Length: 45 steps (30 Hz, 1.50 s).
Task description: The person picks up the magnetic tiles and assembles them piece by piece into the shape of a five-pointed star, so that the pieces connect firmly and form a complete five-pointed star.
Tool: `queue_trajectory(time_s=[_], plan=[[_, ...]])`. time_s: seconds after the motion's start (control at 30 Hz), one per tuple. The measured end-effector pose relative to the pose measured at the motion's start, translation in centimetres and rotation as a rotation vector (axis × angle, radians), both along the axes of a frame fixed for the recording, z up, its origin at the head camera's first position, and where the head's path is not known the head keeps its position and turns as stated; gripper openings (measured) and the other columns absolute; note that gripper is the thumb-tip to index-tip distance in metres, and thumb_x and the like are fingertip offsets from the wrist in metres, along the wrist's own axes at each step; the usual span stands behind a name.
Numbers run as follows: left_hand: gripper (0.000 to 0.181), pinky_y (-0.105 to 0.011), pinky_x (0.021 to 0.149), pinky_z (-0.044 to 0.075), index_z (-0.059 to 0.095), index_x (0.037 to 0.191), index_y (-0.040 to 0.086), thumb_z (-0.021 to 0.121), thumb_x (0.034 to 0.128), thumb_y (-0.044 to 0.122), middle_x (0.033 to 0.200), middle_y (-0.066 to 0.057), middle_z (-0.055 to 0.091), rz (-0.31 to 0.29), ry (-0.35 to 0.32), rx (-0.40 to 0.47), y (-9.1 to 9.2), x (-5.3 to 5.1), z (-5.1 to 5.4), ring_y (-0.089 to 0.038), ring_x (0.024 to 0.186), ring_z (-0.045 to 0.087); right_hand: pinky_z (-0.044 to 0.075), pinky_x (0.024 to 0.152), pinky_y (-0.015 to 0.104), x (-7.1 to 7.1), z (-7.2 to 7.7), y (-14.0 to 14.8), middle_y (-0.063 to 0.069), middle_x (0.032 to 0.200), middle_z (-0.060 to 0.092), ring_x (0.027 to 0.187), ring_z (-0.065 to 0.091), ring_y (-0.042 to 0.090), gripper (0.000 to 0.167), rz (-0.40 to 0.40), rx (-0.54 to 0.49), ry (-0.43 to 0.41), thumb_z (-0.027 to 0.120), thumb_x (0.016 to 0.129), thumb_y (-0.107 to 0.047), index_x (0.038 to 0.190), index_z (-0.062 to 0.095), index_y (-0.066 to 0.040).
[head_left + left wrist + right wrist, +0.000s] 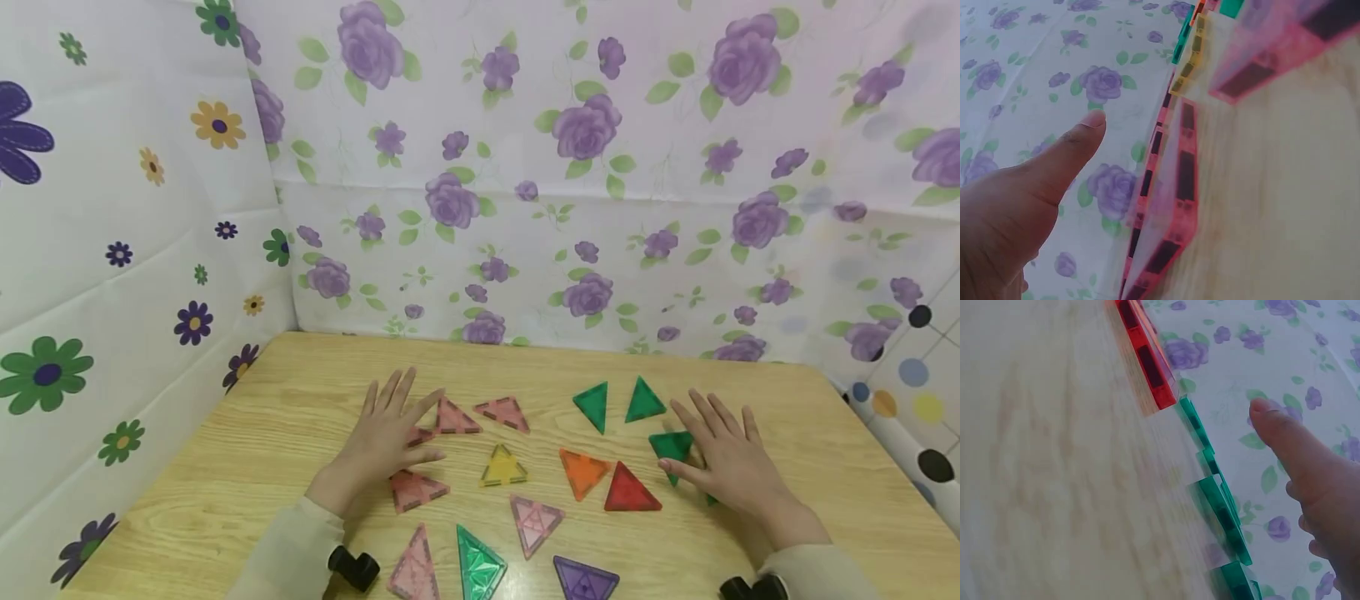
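Triangular tiles [583, 472], lower centre, are apparently being arranged; left hand [384, 437] and right hand [733, 458] are held spread-fingered, nothing gripped; next, a pinch seems needed.

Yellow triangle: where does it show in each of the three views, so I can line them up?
Head: yellow triangle in the lower middle.
Left wrist: yellow triangle near the top, slightly right of centre, seen edge-on.
Right wrist: not visible.
Shared landmark: purple-flowered cloth.
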<state>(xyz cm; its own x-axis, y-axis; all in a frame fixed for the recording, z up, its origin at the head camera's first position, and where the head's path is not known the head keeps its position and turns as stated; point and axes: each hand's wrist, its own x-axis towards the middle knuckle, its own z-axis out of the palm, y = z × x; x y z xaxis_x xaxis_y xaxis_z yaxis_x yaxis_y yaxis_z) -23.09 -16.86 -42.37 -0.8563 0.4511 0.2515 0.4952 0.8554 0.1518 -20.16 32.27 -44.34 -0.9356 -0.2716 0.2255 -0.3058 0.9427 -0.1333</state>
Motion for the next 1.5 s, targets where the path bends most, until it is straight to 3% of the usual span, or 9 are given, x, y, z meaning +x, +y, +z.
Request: queue_trajectory(time_s=[0.33, 0.6, 0.73, 0.87, 1.1, 1.23, 1.33, 1.5], plan=[[0.089, -0.065, 0.115, 0.009, 0.031, 0.151, 0.027, 0.068, 0.0773, 0.060, 0.161, -0.019, 0.009, -0.046, 0.059, 0.011, 1.1, 0.6, 1.4, -0.038, 0.149, 0.009, -0.010, 0.115, 0.064, 0.3, 0.7, -0.5, 0.018, 0.159, 0.018, 0.146, 0.015, 0.042, 0.092, 0.013, 0.006, 0.025, 0.059, 0.084, -0.064, 0.155, 0.020, -0.018], [0.088, -0.062, 0.116, 0.012, 0.034, 0.150, 0.025, 0.069, 0.0765, 0.058, 0.160, -0.019, 0.016, -0.104, 0.117, 0.039, 2.2, 1.4, 2.4, -0.038, 0.148, 0.015, -0.004, 0.119, 0.058, 1.0, 1.8, -1.4, 0.020, 0.154, 0.029, 0.143, 0.023, 0.040, 0.091, 0.055, -0.003, 0.113, 0.065, 0.083, -0.057, 0.154, 0.022, -0.021], [0.088, -0.062, 0.116, 0.015, 0.036, 0.149, 0.024, 0.069, 0.0761, 0.059, 0.158, -0.019, 0.022, -0.139, 0.140, 0.033, 2.8, 2.0, 3.2, -0.038, 0.147, 0.019, 0.011, 0.116, 0.061, 1.4, 2.7, -2.2, 0.020, 0.149, 0.036, 0.136, 0.033, 0.041, 0.090, 0.097, -0.036, 0.181, 0.072, 0.080, -0.049, 0.153, 0.026, -0.022], [0.087, -0.059, 0.116, 0.018, 0.038, 0.148, 0.021, 0.069, 0.0758, 0.058, 0.156, -0.019, 0.028, -0.174, 0.172, 0.023, 3.5, 2.6, 4.0, -0.038, 0.145, 0.025, 0.031, 0.101, 0.064, 1.9, 3.7, -3.1, 0.019, 0.142, 0.045, 0.126, 0.044, 0.042, 0.090, 0.152, -0.079, 0.262, 0.080, 0.075, -0.038, 0.151, 0.033, -0.020], [0.087, -0.057, 0.111, 0.032, 0.046, 0.142, 0.015, 0.077, 0.0703, 0.053, 0.148, -0.019, 0.040, -0.305, 0.296, 0.101, 4.6, 3.7, 4.8, -0.036, 0.137, 0.039, 0.045, 0.089, 0.059, 3.7, 5.5, -5.0, 0.016, 0.131, 0.057, 0.114, 0.055, 0.037, 0.083, 0.198, -0.143, 0.319, 0.084, 0.072, -0.030, 0.144, 0.045, -0.014], [0.087, -0.052, 0.105, 0.042, 0.048, 0.139, 0.014, 0.079, 0.0672, 0.053, 0.143, -0.016, 0.046, -0.359, 0.379, 0.124, 5.2, 4.2, 4.8, -0.033, 0.130, 0.048, 0.050, 0.085, 0.053, 4.7, 6.2, -5.9, 0.011, 0.126, 0.060, 0.111, 0.058, 0.032, 0.080, 0.229, -0.174, 0.339, 0.085, 0.070, -0.026, 0.141, 0.049, -0.015], [0.085, -0.052, 0.102, 0.045, 0.050, 0.137, 0.015, 0.081, 0.0674, 0.051, 0.140, -0.014, 0.049, -0.395, 0.386, 0.150, 5.8, 4.7, 4.8, -0.030, 0.126, 0.051, 0.053, 0.082, 0.046, 5.4, 6.5, -6.6, 0.005, 0.122, 0.061, 0.109, 0.059, 0.024, 0.079, 0.258, -0.180, 0.374, 0.086, 0.068, -0.025, 0.139, 0.051, -0.018], [0.080, -0.049, 0.098, 0.049, 0.054, 0.133, 0.015, 0.083, 0.0664, 0.048, 0.137, -0.010, 0.052, -0.468, 0.352, 0.197, 6.8, 5.4, 4.5, -0.024, 0.121, 0.054, 0.045, 0.091, 0.014, 6.6, 6.8, -7.7, -0.005, 0.122, 0.061, 0.108, 0.057, 0.014, 0.076, 0.312, -0.194, 0.410, 0.086, 0.069, -0.030, 0.137, 0.053, -0.019]])
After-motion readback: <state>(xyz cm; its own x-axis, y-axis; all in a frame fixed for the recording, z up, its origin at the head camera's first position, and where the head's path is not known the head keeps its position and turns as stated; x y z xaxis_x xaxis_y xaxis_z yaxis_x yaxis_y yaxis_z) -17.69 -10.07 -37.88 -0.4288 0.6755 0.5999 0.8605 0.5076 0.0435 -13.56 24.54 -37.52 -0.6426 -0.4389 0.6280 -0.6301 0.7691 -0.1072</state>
